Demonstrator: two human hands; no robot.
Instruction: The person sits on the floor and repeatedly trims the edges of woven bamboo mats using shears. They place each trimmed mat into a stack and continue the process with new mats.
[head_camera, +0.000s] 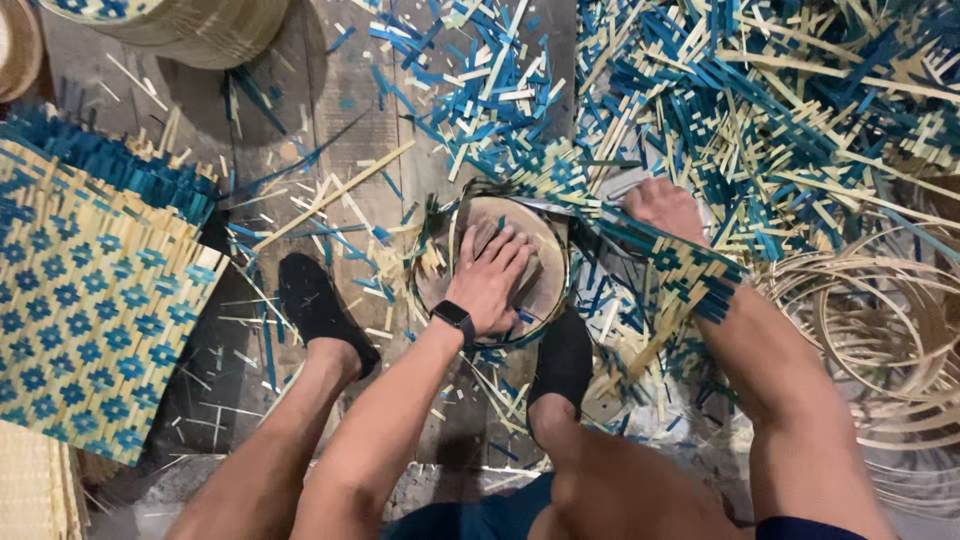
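The left hand (492, 275) lies flat, palm down and fingers spread, pressed on a round woven basket (545, 290) whose dark rim hoop circles the hand on every side; it grips nothing, it only bears down. A black wrist band (453, 315) sits just behind that hand. The basket is directly under the palm, so no reach separates them, and the left hand is plainly the nearer of the two.

The right hand (665, 208) is off to the right of the basket and a little farther from the body. Its fingers curl around something pale and flat at the basket's far right edge; whether that is a blade, a strip or the rim itself cannot be told. A flap of blue-and-tan woven matting (690, 275) drapes across the right forearm just behind that hand, its long side running down toward the person's knee.

Beyond both hands spreads a heap of blue and pale cut strips (760, 110). Well left of the left hand lies a stack of woven mats (90, 320) in blue and tan. Right of the right hand sits a pile of bare coiled hoops (880, 330). Both feet in black socks (315, 305) flank the basket, one near each side of the left wrist
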